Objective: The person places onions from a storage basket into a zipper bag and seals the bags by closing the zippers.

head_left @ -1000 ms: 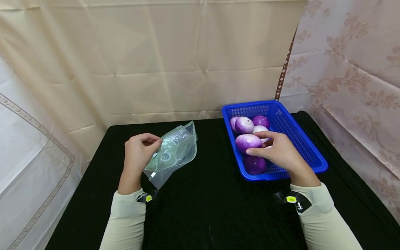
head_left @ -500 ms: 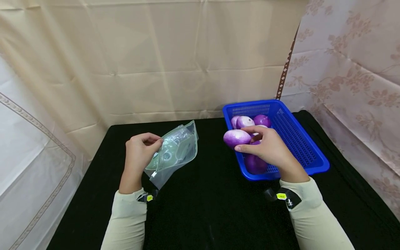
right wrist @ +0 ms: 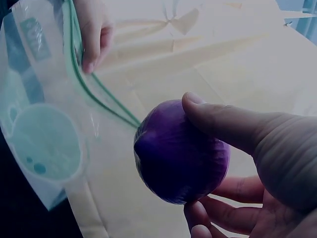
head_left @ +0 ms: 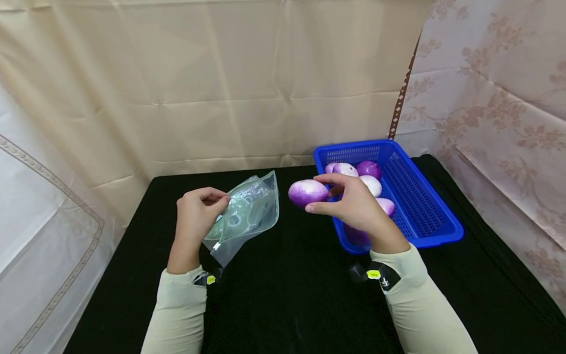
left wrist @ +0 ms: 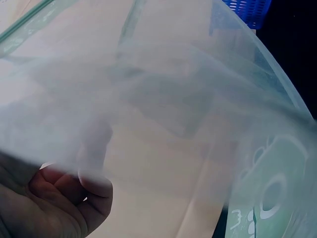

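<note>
My left hand (head_left: 201,216) pinches the edge of a clear zip bag (head_left: 252,211) with a green print and green seal, held up over the table. In the right wrist view the bag's green zip edge (right wrist: 79,74) shows parted by the left fingers. My right hand (head_left: 353,204) grips a purple-and-white onion (head_left: 307,193) between thumb and fingers, just left of the basket and right of the bag. Seen from the right wrist, the onion (right wrist: 178,153) is deep purple with a pointed end. More onions, one of them pale (head_left: 371,185), lie in the blue basket (head_left: 424,206).
The blue basket stands at the right of a black-covered table (head_left: 283,295); its right part shows bare mesh. Beige cloth (head_left: 199,88) hangs behind, with patterned cloth (head_left: 499,123) on the right and white cloth (head_left: 40,236) on the left.
My right hand has carried the onion leftward from over the basket toward the bag, uncovering other onions. My left hand and the bag have stayed in place.
</note>
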`<move>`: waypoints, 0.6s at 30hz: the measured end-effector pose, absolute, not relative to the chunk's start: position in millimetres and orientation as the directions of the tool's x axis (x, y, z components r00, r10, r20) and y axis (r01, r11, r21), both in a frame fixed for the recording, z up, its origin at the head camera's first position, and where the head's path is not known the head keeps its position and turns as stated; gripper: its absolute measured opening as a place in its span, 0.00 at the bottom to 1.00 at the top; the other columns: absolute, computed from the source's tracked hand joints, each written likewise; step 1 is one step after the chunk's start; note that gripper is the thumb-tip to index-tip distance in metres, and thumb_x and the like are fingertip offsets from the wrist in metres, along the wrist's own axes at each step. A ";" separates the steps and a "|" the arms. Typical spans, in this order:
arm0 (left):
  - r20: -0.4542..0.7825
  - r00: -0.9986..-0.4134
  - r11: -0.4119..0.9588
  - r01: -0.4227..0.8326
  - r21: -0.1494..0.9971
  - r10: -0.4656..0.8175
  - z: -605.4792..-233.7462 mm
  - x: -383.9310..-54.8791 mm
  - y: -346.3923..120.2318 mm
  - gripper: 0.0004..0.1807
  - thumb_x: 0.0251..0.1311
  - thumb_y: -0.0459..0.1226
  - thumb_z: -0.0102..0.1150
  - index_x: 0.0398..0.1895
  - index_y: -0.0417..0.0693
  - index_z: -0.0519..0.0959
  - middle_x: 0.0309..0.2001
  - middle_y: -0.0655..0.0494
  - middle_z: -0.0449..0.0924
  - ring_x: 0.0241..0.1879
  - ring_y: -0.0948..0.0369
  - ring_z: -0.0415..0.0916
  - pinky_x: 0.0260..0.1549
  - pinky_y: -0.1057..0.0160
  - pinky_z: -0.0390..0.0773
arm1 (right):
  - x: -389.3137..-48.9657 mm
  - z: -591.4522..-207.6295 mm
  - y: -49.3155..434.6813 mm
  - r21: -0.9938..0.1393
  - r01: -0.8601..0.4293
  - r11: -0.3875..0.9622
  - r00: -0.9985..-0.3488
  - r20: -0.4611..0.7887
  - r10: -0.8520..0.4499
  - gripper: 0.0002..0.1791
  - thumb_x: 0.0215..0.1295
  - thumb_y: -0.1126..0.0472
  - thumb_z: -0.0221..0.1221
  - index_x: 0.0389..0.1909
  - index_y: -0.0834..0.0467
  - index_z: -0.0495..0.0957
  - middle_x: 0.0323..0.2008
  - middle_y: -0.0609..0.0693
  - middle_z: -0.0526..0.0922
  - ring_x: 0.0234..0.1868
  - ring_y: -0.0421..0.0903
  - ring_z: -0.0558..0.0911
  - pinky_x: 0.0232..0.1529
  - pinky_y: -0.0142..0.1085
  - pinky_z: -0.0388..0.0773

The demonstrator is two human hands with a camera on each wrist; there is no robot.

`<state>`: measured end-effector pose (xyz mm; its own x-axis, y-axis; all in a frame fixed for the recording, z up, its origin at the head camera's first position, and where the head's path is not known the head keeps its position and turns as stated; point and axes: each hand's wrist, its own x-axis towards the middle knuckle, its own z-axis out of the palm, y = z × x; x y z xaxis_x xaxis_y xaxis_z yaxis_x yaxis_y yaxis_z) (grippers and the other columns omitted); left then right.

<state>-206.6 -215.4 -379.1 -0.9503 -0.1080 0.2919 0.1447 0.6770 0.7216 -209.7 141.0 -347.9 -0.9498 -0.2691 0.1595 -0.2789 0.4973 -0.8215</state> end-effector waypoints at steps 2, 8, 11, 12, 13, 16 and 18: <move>0.289 -0.951 0.676 0.141 0.724 -0.111 -378.2 -206.2 -215.5 0.06 0.65 0.42 0.68 0.35 0.51 0.88 0.33 0.55 0.87 0.32 0.58 0.82 0.29 0.66 0.81 | -209.6 -346.3 133.8 -0.825 -0.281 0.491 -0.949 0.161 -0.273 0.36 0.50 0.44 0.80 0.61 0.49 0.82 0.53 0.51 0.83 0.46 0.51 0.83 0.39 0.41 0.83; 0.295 -0.950 0.674 0.152 0.723 -0.102 -376.7 -206.1 -215.3 0.06 0.65 0.42 0.68 0.35 0.50 0.88 0.33 0.54 0.87 0.32 0.59 0.82 0.29 0.67 0.81 | -208.5 -341.1 115.4 -0.839 -0.275 0.470 -0.945 0.147 -0.291 0.37 0.49 0.43 0.80 0.62 0.45 0.81 0.53 0.48 0.83 0.50 0.49 0.80 0.41 0.42 0.81; 0.300 -0.949 0.678 0.157 0.718 -0.098 -377.4 -206.5 -215.0 0.06 0.65 0.42 0.68 0.35 0.50 0.88 0.33 0.55 0.87 0.32 0.59 0.82 0.30 0.67 0.81 | -209.3 -339.6 108.0 -0.856 -0.281 0.434 -0.941 0.156 -0.302 0.37 0.50 0.45 0.80 0.62 0.46 0.81 0.54 0.48 0.83 0.51 0.49 0.81 0.43 0.43 0.81; 0.301 -0.949 0.678 0.157 0.718 -0.099 -377.6 -206.6 -214.9 0.05 0.65 0.42 0.68 0.35 0.51 0.88 0.33 0.55 0.87 0.32 0.59 0.82 0.30 0.67 0.81 | -209.7 -339.4 105.6 -0.862 -0.283 0.421 -0.939 0.159 -0.306 0.36 0.51 0.45 0.80 0.62 0.46 0.81 0.54 0.47 0.83 0.51 0.49 0.81 0.43 0.43 0.82; 0.300 -0.949 0.678 0.156 0.718 -0.099 -378.0 -206.8 -214.8 0.05 0.65 0.42 0.68 0.35 0.51 0.88 0.33 0.55 0.87 0.32 0.59 0.82 0.30 0.66 0.81 | -209.9 -339.5 103.1 -0.867 -0.288 0.407 -0.936 0.165 -0.310 0.36 0.51 0.46 0.80 0.62 0.47 0.81 0.55 0.47 0.83 0.51 0.49 0.81 0.43 0.43 0.82; 0.295 -0.950 0.677 0.153 0.720 -0.100 -379.1 -207.3 -214.9 0.06 0.65 0.42 0.68 0.35 0.51 0.88 0.33 0.55 0.87 0.33 0.59 0.82 0.30 0.66 0.81 | -210.3 -341.0 94.7 -0.883 -0.304 0.359 -0.929 0.192 -0.316 0.35 0.52 0.49 0.80 0.62 0.48 0.81 0.56 0.47 0.83 0.50 0.50 0.81 0.44 0.44 0.82; 0.293 -0.951 0.678 0.150 0.719 -0.101 -379.6 -207.4 -215.3 0.06 0.65 0.42 0.68 0.36 0.51 0.88 0.34 0.55 0.87 0.33 0.58 0.82 0.30 0.65 0.81 | -209.1 -343.2 88.9 -0.892 -0.310 0.330 -0.927 0.205 -0.315 0.35 0.52 0.49 0.80 0.62 0.48 0.81 0.56 0.46 0.81 0.50 0.50 0.81 0.44 0.45 0.82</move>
<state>-207.4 -215.3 -379.6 -0.9507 -0.1009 0.2934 0.1499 0.6784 0.7192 -209.1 88.9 -343.2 -0.9268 -0.3145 0.2052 -0.3096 0.3304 -0.8916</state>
